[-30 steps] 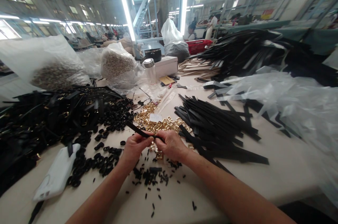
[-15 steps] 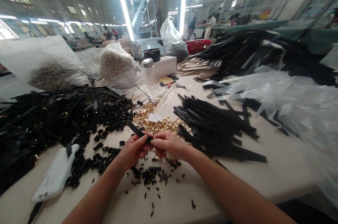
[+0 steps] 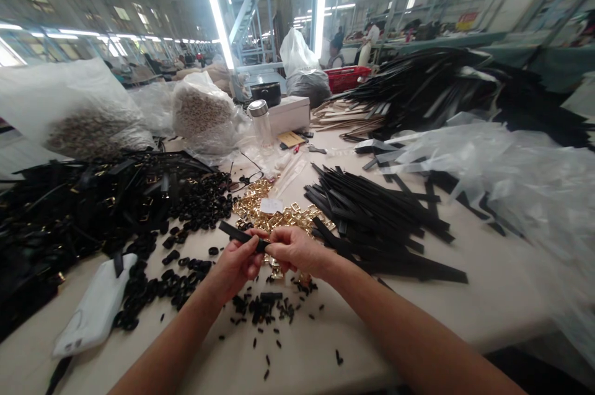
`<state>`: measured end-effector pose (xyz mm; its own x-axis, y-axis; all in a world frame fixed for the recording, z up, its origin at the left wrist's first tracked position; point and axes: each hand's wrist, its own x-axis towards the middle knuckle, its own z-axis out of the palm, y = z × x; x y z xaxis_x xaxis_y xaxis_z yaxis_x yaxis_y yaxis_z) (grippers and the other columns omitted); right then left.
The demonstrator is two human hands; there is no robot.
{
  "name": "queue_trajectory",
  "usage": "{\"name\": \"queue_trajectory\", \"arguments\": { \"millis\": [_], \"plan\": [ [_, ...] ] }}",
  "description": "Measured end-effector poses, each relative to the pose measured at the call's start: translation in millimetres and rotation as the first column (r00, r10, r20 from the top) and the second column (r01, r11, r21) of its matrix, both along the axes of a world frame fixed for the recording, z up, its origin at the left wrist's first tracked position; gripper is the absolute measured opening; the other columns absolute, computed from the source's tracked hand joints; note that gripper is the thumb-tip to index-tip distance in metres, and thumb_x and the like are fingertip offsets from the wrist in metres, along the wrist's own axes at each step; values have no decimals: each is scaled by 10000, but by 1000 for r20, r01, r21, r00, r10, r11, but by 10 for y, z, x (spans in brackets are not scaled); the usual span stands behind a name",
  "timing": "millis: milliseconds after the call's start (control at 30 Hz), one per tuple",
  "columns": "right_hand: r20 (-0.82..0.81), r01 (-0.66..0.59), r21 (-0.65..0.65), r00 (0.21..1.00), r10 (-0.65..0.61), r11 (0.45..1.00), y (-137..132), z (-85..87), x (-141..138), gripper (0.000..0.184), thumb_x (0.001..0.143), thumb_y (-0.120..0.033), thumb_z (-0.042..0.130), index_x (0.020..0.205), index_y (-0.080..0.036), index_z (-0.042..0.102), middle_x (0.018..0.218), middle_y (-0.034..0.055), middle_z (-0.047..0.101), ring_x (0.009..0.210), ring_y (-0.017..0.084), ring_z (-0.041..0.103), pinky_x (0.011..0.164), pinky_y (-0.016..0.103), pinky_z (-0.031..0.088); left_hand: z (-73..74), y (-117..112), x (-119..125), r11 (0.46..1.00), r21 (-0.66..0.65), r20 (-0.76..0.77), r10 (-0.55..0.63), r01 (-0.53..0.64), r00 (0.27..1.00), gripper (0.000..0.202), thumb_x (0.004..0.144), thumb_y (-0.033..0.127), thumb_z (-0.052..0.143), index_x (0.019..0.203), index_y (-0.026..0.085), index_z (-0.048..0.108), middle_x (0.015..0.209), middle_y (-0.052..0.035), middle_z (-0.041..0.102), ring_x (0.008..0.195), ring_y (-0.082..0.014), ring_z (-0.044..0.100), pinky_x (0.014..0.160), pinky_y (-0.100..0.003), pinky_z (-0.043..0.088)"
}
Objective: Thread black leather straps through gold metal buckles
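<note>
A black strap [image 3: 236, 233] is pinched in my left hand [image 3: 242, 263], its free end pointing up and to the left. My right hand [image 3: 292, 250] is closed at the strap's other end, fingertips meeting those of the left; what exactly lies between them is hidden. Just beyond the hands spreads a pile of gold buckles [image 3: 297, 216] with a white slip of paper [image 3: 271, 205] on it. Small black pieces [image 3: 264, 308] lie scattered on the table below my hands. Black loops [image 3: 195, 203] are heaped to the left.
More black straps [image 3: 372, 209] lie stacked at right, beside clear plastic sheeting [image 3: 493, 165]. Finished-looking straps with buckles [image 3: 93, 196] pile up at left, near a white power bank [image 3: 95, 308]. Behind stand a glass bottle [image 3: 263, 128], eyeglasses [image 3: 246, 179] and bags [image 3: 204, 110] of small pieces.
The strap's free end has tipped lower and further left, lying flatter. Both hands stay together at nearly the same spot, and the view has shifted slightly.
</note>
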<state>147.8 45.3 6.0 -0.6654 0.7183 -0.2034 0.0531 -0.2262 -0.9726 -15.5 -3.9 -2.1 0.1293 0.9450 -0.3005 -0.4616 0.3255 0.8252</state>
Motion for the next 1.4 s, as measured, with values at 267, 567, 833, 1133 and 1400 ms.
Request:
{"name": "queue_trajectory", "arguments": {
  "millis": [267, 567, 833, 1133, 1400],
  "plan": [
    [124, -14, 109, 992, 0, 994, 29, -54, 2, 107, 739, -122, 547, 658, -177, 503, 467, -86, 487, 391, 59, 463, 359, 133, 327, -15, 8, 34, 999, 41, -173, 22, -15, 985, 326, 717, 420, 755, 836, 167, 588, 479, 55, 528, 336, -35, 398, 315, -110, 286],
    [23, 105, 227, 993, -114, 968, 3, -122, -45, 102, 804, -173, 567, 710, -181, 527, 474, -93, 486, 398, 59, 459, 383, 142, 339, 4, 42, 36, 988, 24, -107, 153, -152, 982, 377, 603, 358, 848, 860, 140, 678, 543, 47, 547, 422, -26, 449, 363, -97, 347],
    [22, 118, 228, 992, -126, 966, -44, -63, -83, 135, 799, -127, 549, 694, -187, 489, 471, -92, 483, 375, 68, 460, 358, 146, 357, -25, 77, 22, 993, -60, -78, 94, -99, 993, 412, 570, 371, 865, 860, 120, 715, 541, 31, 559, 421, -22, 460, 386, -101, 348],
    [108, 118, 399, 979, -174, 909, -36, -105, -57, 83, 845, -240, 560, 784, -183, 556, 546, -57, 540, 449, 85, 499, 428, 172, 373, -12, 83, -35, 990, 41, -206, 140, -135, 969, 378, 656, 422, 801, 884, 128, 740, 601, 13, 592, 512, -56, 495, 465, -156, 391],
    [120, 38, 532, 985, -120, 846, -50, -108, -8, 228, 888, -362, 518, 1032, -196, 581, 721, -6, 632, 570, 127, 581, 530, 218, 474, 74, 128, -168, 947, 100, -135, 317, -305, 939, 309, 630, 370, 831, 765, 117, 717, 684, -22, 667, 555, -68, 558, 533, -171, 438]
  ]
}}
